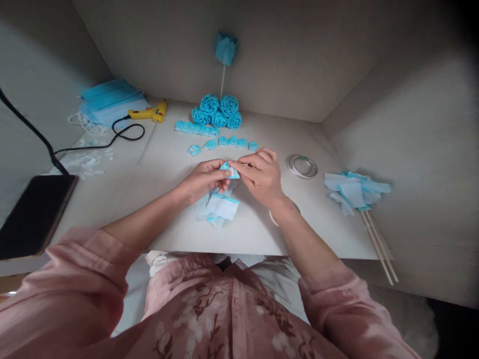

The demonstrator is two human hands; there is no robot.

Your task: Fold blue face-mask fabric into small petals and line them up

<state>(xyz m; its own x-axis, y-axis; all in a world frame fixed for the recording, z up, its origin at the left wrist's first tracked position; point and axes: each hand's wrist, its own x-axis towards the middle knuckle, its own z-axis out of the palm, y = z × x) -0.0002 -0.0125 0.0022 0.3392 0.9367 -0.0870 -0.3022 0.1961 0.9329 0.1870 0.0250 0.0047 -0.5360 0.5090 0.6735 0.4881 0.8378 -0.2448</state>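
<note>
My left hand (205,179) pinches a small folded piece of blue and white mask fabric (232,173) between thumb and fingers. From the other side my right hand (262,174) grips the same piece with thumb and index finger at its upper edge. Under the hands lie loose cut pieces of blue and white fabric (223,205). Just beyond them, several folded blue petals (232,142) sit in a row. Behind these is a longer strip of overlapping blue petals (196,129).
Blue fabric roses (219,112) are stacked at the back, near a blue flower on a stick (226,49). To the left are a yellow glue gun (149,112), face masks (110,102) and a phone (33,214). Tape rolls (302,166) and wooden sticks (377,244) lie right.
</note>
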